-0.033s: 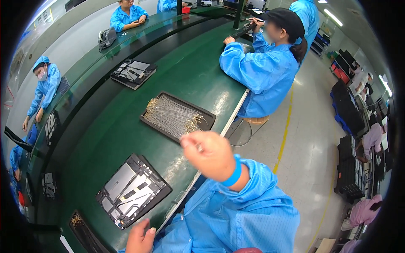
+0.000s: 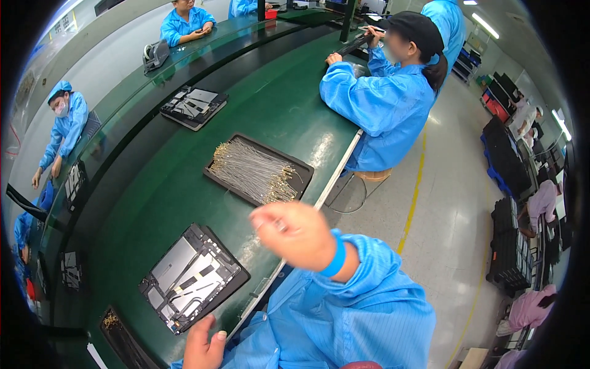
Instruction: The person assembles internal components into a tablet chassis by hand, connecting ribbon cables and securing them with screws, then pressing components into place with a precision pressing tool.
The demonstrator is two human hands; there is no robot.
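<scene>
My right hand [image 2: 295,237], with a blue band at the wrist, is raised over the bench edge, fingers curled into a pinch. Whatever the pinch holds is too small and blurred to name. Beyond it, a black tray [image 2: 302,174] holds a bundle of thin grey cables [image 2: 249,167] with gold-coloured ends. Left of that hand lies an opened tablet-like device [image 2: 195,280], its silver parts, black flex strips and boards exposed. Close to the device's near corner is my left hand [image 2: 204,347], thumb and finger apart, apparently holding nothing.
A narrow dark tray [image 2: 120,335] with small gold pieces sits at lower left. Another opened device [image 2: 195,106] lies farther up the green bench [image 2: 153,184]. A co-worker in blue [image 2: 384,104] sits at the right edge; others work across the bench.
My right hand has moved down and slightly left, away from the cable tray towards the opened device. The left hand has shifted very little.
</scene>
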